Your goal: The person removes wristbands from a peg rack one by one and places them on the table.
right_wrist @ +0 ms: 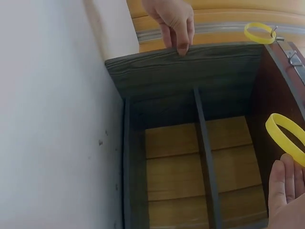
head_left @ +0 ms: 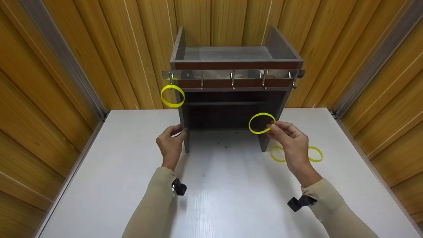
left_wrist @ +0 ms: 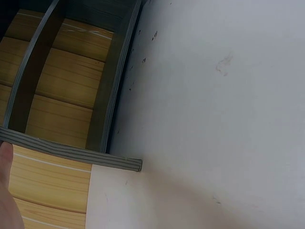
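So the right hand (head_left: 295, 145) is pinching a yellow ring (head_left: 262, 114) by its right side, holding it up in front of the grey shelf unit (head_left: 228, 53). I'm guessing it's light, bendy, rubbery stuff, hardly fragile, so I'm thinking a loose pinch on the band beats squeezing it oval. Two more yellow rings (head_left: 271, 154) are lying on the white table (head_left: 211, 198), partly hidden by that hand. The left hand (head_left: 170, 142) is gripping the left side panel (head_left: 186, 142). Farther up, another ring (head_left: 171, 105) is hanging from the leftmost hook (head_left: 171, 77).
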Available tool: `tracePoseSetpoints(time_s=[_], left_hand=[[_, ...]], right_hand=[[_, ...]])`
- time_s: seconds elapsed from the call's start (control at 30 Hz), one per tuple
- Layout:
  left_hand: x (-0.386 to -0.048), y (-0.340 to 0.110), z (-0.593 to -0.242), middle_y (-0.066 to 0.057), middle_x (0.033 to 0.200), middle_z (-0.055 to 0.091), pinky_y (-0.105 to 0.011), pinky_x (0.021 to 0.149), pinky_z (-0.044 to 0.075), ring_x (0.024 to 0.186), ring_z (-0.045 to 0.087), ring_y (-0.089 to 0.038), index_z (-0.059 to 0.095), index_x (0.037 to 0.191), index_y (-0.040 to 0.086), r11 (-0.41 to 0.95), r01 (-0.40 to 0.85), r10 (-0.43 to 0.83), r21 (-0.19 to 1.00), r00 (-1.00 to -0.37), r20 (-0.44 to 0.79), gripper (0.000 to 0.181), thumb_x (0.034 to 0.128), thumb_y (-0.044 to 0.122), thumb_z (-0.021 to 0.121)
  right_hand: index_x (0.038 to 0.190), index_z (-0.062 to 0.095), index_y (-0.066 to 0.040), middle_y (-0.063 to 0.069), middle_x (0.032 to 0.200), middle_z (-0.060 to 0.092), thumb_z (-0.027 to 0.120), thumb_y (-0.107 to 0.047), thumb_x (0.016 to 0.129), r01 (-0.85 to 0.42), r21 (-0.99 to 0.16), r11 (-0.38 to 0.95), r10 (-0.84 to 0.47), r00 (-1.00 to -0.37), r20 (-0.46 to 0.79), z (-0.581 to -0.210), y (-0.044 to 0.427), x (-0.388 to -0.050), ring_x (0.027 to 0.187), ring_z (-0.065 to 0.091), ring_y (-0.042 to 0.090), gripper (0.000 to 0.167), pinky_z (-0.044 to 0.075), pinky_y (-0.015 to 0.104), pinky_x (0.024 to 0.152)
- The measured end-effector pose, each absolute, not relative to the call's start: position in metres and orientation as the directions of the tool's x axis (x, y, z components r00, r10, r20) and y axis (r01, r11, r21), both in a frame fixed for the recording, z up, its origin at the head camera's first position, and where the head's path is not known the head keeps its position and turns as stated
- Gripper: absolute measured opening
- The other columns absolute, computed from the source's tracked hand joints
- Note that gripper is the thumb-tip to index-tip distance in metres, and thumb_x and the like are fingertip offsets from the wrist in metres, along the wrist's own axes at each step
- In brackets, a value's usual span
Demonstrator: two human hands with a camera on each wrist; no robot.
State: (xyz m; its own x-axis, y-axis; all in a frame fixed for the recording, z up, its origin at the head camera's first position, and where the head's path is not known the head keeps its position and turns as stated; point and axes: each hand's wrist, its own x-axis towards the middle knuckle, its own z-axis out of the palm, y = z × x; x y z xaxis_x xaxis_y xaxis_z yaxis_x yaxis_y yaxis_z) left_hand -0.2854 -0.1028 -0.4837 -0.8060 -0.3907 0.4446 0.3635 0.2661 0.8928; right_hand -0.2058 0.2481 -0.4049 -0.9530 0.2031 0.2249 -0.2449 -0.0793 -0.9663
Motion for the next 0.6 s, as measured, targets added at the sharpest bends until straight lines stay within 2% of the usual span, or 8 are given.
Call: tracePoseSetpoints(time_s=[0.17,0.4,0.6], left_hand=[[-0.286,-0.103,-0.484,-0.009,0.097,0.08,-0.021,0.071,0.061,0.092,0.078,-0.024,0.082,0.099,0.001,0.275,0.368,-0.394,0.888,-0.8,0.453,0.015,0.0849,-0.003,0.087],[-0.286,-0.105,-0.485,-0.009,0.097,0.08,-0.021,0.072,0.061,0.092,0.078,-0.024,0.082,0.098,0.001,0.282,0.371,-0.392,0.885,-0.797,0.459,0.016,0.0843,-0.003,0.087],[-0.285,-0.106,-0.485,-0.009,0.098,0.08,-0.022,0.073,0.061,0.093,0.078,-0.024,0.082,0.1,0.002,0.278,0.36,-0.393,0.89,-0.803,0.448,0.017,0.0841,-0.004,0.087]], right_hand=[[0.13,0.063,0.012,0.011,0.117,0.074,0.079,-0.02,0.098,-0.22,-0.972,-0.079,0.216,-0.956,0.199,-0.413,0.265,-0.203,0.104,0.076,0.021,0.048,0.058,0.034,0.096],[0.127,0.062,0.016,0.011,0.11,0.078,0.078,-0.014,0.099,-0.228,-0.969,-0.094,0.261,-0.945,0.197,-0.425,0.285,-0.201,0.097,0.077,0.019,0.044,0.06,0.032,0.091],[0.127,0.063,0.015,0.007,0.107,0.079,0.078,-0.014,0.099,-0.216,-0.972,-0.096,0.281,-0.942,0.181,-0.435,0.303,-0.199,0.096,0.077,0.02,0.043,0.061,0.031,0.09]])
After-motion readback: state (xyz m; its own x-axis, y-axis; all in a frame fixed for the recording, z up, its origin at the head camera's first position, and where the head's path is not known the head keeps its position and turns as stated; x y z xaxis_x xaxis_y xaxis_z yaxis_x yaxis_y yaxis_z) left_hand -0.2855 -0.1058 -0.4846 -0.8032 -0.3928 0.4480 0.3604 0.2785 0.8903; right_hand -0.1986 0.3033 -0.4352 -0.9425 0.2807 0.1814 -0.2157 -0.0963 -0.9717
